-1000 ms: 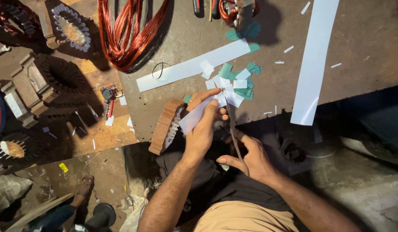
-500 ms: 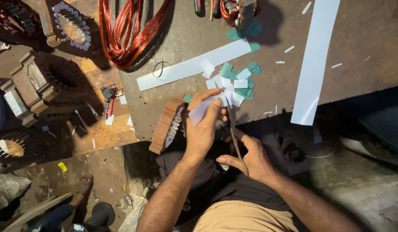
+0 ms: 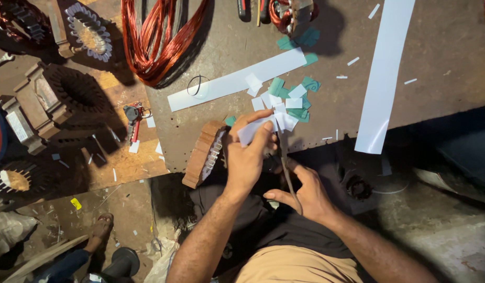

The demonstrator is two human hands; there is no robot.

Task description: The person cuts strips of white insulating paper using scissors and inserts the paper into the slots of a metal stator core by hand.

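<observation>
My left hand [image 3: 247,157] pinches a small white paper strip [image 3: 255,129] between thumb and fingers at the near edge of the metal bench [image 3: 357,63]. My right hand [image 3: 300,191] grips a pair of scissors [image 3: 285,162], whose blades point up at the strip's right end. Just beyond lies a heap of cut white and green paper pieces [image 3: 287,99]. A brown wound stator core [image 3: 205,154] lies left of my left hand.
Two long white paper strips [image 3: 232,81] [image 3: 384,78] lie on the bench. Copper wire coils [image 3: 153,36] lie at the back left, with dark stator cores [image 3: 69,97] on the wooden board. Another person's sandalled foot [image 3: 98,230] is at lower left.
My left hand has shifted the strip slightly while the scissors stay at its right end. The rest is unchanged.
</observation>
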